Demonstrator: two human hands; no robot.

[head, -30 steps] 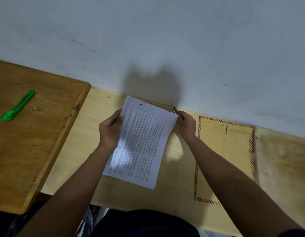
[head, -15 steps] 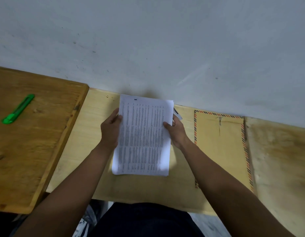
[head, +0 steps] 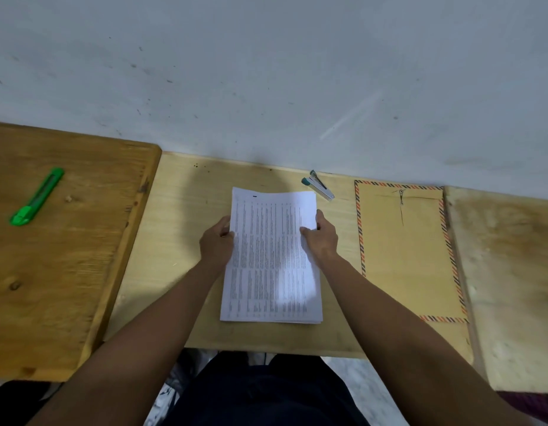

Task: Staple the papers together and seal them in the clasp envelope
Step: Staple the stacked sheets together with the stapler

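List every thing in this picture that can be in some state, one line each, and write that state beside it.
Papers: squared stack, gripped at both side edges, no staple visible.
Left hand: grips the stack's left edge.
Right hand: grips the right edge.
Stapler: lying untouched by the wall.
Clasp envelope: flat, empty-looking, flap end toward the wall.
Green cutter: lying idle, blade not showing.

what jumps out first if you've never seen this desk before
The white printed papers at the centre of the pale table, gripped at their sides by the left hand and right hand. Right of them lies a brown envelope with a striped border, and a small stapler sits near the wall between the two. Far left, a bright green cutter lies on a darker table.
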